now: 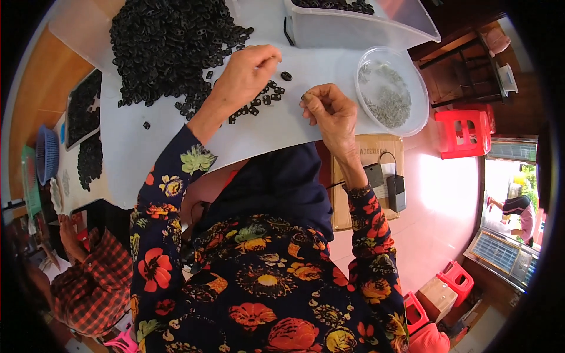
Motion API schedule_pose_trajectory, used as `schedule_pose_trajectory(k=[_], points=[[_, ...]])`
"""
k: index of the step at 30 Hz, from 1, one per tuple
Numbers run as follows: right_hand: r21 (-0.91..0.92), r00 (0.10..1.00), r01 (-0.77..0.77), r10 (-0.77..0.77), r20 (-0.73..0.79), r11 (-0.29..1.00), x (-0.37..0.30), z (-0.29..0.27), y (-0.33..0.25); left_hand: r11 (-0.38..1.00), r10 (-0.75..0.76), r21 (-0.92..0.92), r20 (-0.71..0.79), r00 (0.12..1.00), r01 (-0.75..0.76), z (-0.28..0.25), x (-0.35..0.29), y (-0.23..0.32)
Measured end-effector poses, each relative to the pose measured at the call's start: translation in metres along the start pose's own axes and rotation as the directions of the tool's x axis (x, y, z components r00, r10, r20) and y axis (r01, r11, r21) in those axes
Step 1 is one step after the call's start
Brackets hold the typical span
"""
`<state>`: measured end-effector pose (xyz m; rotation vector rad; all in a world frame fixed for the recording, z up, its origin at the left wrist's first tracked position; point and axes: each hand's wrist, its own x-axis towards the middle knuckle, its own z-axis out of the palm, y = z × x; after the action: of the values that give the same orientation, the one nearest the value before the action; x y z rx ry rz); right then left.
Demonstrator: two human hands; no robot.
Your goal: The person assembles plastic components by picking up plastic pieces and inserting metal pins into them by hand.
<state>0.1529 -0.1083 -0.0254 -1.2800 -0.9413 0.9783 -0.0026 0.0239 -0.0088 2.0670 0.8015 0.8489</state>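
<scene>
My left hand [250, 73] is held over the white table [153, 159], its fingers curled together. Whatever it may hold is hidden. Just right of it lies a single oval black plastic piece [286, 76] with holes. My right hand [332, 112] is closed in a pinch near the table's front edge; a tiny dark bit shows at the fingertips, too small to name. Beneath and beside my left hand are scattered small black pieces [268, 97], and behind them rises a big heap of black pieces [168, 47].
Right of my right hand stands a round clear tub [420, 112] of small silvery parts. A clear plastic bin [353, 32] is at the back. Below the table's right side sits a cardboard box [344, 215] with a phone and a black device. Another person [94, 276] sits at left.
</scene>
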Motion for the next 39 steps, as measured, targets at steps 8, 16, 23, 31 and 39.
schedule_pose_trajectory(k=[8,16,23,31,39], points=[[-0.045,0.996,0.091,-0.092,-0.021,0.995,0.001,-0.001,0.009,0.897,0.124,0.365,0.332,0.935,-0.248,0.013,0.013,-0.014],[0.038,0.998,0.054,-0.052,-0.041,0.998,-0.001,-0.004,0.005,0.869,0.286,0.323,0.288,0.914,-0.374,0.016,0.010,-0.003],[0.091,0.990,0.114,-0.105,-0.091,0.989,0.000,-0.004,0.008,0.735,-0.211,-0.499,0.475,0.854,0.459,0.019,0.000,0.012],[0.101,0.983,0.179,-0.174,-0.060,0.979,0.000,-0.001,0.011,0.778,-0.214,-0.430,0.503,0.837,0.457,0.016,-0.002,0.017],[0.009,0.981,0.189,-0.188,-0.045,0.982,-0.001,-0.002,0.010,0.992,-0.059,-0.056,0.570,0.820,0.111,0.006,0.014,0.027]])
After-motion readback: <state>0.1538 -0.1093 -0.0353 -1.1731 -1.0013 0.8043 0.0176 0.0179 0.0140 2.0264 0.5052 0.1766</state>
